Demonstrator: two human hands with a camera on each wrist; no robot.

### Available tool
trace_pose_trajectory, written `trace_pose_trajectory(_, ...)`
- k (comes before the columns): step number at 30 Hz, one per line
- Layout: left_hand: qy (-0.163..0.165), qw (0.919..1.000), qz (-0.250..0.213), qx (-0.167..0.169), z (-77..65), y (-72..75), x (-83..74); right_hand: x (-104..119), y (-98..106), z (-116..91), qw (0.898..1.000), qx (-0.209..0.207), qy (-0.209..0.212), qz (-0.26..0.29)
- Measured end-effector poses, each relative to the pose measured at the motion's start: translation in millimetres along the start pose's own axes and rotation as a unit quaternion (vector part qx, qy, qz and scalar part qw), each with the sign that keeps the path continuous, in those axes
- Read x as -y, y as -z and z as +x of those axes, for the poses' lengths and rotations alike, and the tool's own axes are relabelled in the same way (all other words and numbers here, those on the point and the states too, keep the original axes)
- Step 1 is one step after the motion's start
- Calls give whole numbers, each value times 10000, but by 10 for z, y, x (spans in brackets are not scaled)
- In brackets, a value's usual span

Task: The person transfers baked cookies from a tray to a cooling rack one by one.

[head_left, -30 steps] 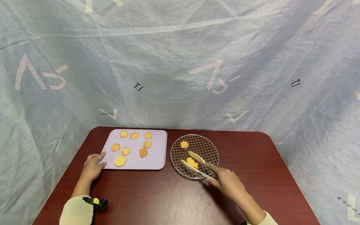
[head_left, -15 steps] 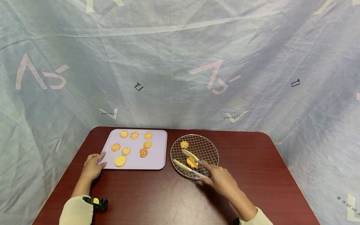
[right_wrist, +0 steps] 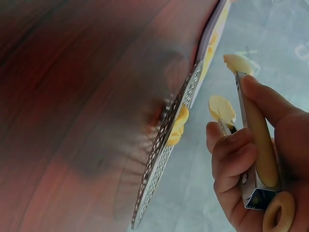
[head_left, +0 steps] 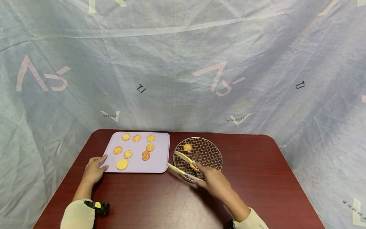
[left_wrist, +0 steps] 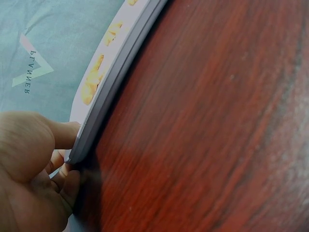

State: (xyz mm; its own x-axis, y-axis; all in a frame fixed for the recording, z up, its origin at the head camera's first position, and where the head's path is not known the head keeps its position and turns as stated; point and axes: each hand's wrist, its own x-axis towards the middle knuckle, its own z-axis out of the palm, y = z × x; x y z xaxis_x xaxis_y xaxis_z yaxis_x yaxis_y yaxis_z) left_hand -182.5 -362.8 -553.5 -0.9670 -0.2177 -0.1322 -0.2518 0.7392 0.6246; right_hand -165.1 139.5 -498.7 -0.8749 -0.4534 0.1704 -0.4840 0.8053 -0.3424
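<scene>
My left hand (head_left: 95, 170) pinches the near left corner of a pale lilac tray (head_left: 158, 162), its thumb over the rim and fingers below in the left wrist view. Cookies of several shapes lie on the tray, among them a round one (head_left: 122, 164) near that hand. My right hand (head_left: 214, 181) holds tongs (right_wrist: 260, 140), their arms spread and nothing between the yellow tips. In the head view the tongs reach over the left part of a round wire rack (head_left: 211, 152). A fish-shaped cookie (head_left: 193, 167) lies on the rack, partly hidden by the tongs.
A flower-shaped cookie (head_left: 187, 147) lies toward the back of the rack. A pretzel-shaped cookie (head_left: 145, 156) is on the tray's right half. Tray and rack stand side by side on the dark red table (head_left: 160, 203). A grey cloth (head_left: 171, 63) hangs behind.
My right hand has moved left with the spread tongs, from around the fish-shaped cookie toward the tray's near right corner. The cookie stays on the rack. My left hand has not moved.
</scene>
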Motion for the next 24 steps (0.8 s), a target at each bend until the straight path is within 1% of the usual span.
trace_pose_trajectory(4, 1, 10000, 2, 12, 2, -2, 2, 43, -32, 34, 9999, 38, 51, 88)
trace_pose_trajectory(11, 18, 10000, -19, 30, -3, 1, 4, 111, -92, 102, 9997, 38, 217, -44)
trace_pose_trajectory(18, 9, 10000, -19, 5, -3, 1, 6, 189, -141, 167, 9997, 78, 204, 73)
trace_pose_trajectory(24, 15, 10000, -6, -8, -1, -2, 6, 249, -187, 206, 9997, 178, 156, 41)
